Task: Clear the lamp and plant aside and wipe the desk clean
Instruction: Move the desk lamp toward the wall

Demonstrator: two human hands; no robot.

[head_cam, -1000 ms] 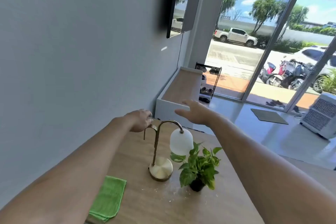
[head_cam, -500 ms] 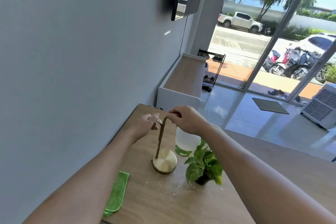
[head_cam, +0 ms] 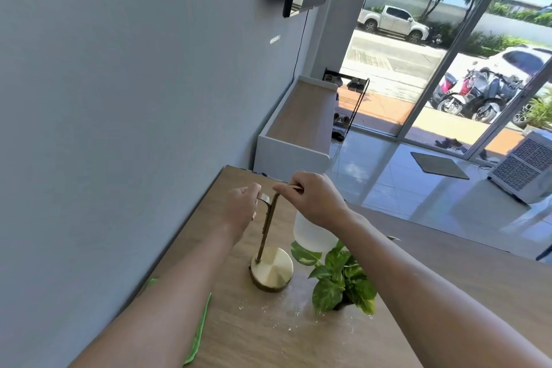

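Note:
A brass lamp with a round base and a frosted white shade stands on the wooden desk. My left hand grips the left end of the lamp's curved top bar. My right hand grips the bar's right side, above the shade. A small potted plant with green leaves stands just right of the lamp base. A green cloth lies on the desk near the wall, mostly hidden behind my left forearm. Pale crumbs are scattered on the desk in front of the lamp and plant.
A grey wall runs along the desk's left edge. Beyond the desk's far end stands a low white cabinet with a wooden top. A tiled floor, a white air cooler and glass doors lie to the right.
Both hands came down from above the lamp and closed on its top bar. The view has tilted, so the cloth is now mostly behind my left arm.

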